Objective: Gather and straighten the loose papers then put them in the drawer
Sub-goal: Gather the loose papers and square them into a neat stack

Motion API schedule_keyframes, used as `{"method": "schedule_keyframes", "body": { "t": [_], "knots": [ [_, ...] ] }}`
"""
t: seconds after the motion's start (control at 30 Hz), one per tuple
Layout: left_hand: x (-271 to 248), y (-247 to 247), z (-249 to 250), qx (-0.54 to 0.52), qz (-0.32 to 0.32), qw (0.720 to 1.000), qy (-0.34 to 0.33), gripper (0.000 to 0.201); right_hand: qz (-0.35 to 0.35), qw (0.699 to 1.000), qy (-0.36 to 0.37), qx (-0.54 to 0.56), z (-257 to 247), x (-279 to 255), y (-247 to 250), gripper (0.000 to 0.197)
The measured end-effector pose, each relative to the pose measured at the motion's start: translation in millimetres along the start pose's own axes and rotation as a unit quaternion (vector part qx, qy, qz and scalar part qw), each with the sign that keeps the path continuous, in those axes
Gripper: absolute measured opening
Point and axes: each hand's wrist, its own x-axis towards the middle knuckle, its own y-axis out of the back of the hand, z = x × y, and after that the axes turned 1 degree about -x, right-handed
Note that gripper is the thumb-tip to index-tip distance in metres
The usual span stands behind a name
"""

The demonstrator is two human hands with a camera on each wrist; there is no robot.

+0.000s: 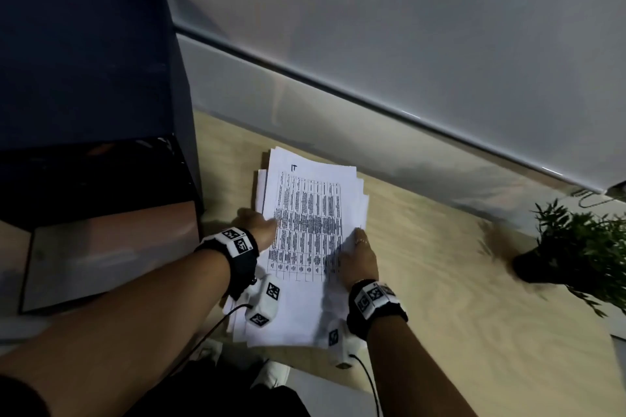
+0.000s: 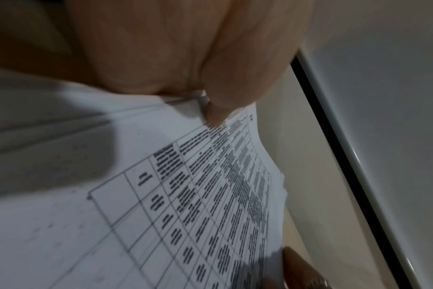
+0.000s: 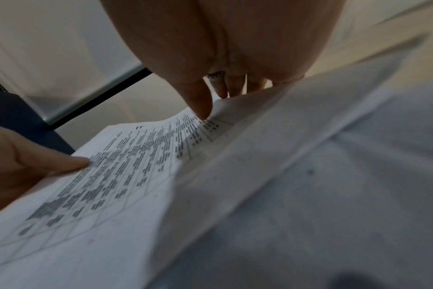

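While the papers lay fanned on the desk, long axis running near to far, the left hand pinched their left edge and the right hand their right. The dark cabinet, presumably holding the drawer, stood just left, nearer the left hand.

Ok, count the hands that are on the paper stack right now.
2. The left hand grips the left edge of the paper stack, thumb on top; the right hand holds its right edge. No others show.
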Motion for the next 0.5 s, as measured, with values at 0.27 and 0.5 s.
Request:
{"method": "schedule_keyframes", "body": {
  "t": [0.27,0.5],
  "knots": [
    [-4.1,2.0,-2.2,-0.124,0.032,0.98,-0.153,0.049,0.024,0.997,-0.071,-0.029,11.1,6.4,15.6,0.118],
    [-49.5,63.4,45.8,-0.331,-0.033,0.884,-0.329,0.044,0.083,0.923,0.005,0.376,-41.1,-2.2,108.3,0.053]
  ]
}}
